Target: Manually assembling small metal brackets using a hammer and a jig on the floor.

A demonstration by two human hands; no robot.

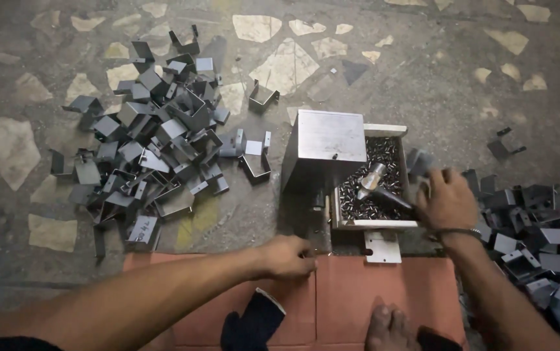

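A big heap of bent metal pieces [156, 149] lies on the floor at the left. The left hand [286, 257] rests on the red mat [351, 292], fingers curled; I cannot tell if it holds anything. The right hand [447, 198] has its grip tight around a hammer [377, 185], over the wooden tray [384, 224] of small metal bits beside a metal block [329, 146].

A wooden tray [385, 130] of small metal pieces [384, 195] sits on the floor [423, 71], with a metal box [324, 146] touching its left side. A hammer [377, 185] lies in the tray, its handle in the right hand [447, 198]. A flat plate [382, 247] lies just before the tray. The left hand [286, 257] rests on the mat [351, 292], near the box. Bent brackets are heaped far left [156, 143] and right [533, 234].
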